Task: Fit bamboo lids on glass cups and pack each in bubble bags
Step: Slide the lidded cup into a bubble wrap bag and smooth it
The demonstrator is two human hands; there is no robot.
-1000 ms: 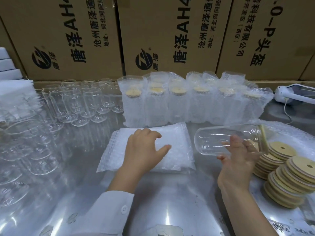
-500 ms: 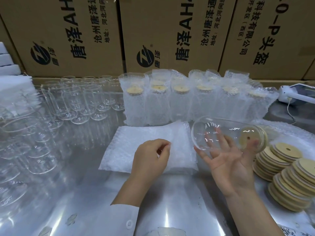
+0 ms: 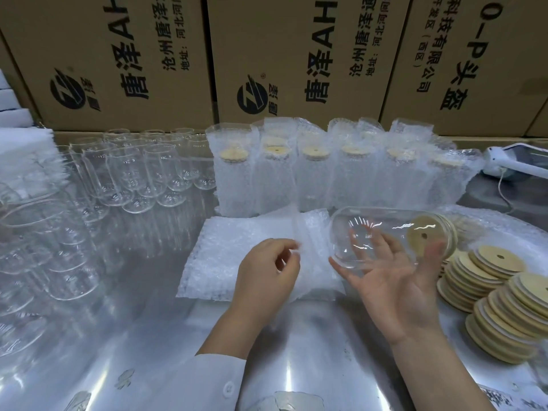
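glass cup (image 3: 382, 232) with bamboo lid (image 3: 424, 236) fitted lies sideways at centre right on the spread, nearly flat fingers of the right hand (image 3: 394, 283), left hand (image 3: 267, 271) pinches the top bubble bag (image 3: 234, 250) mid-frame; the glass is likely slick, stiff and fragile, so best gripped round the body.

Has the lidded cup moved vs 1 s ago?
Yes. The cup on the right hand has turned: its base swung left toward the stack of bubble bags, while its lid end stays by the lid stacks.
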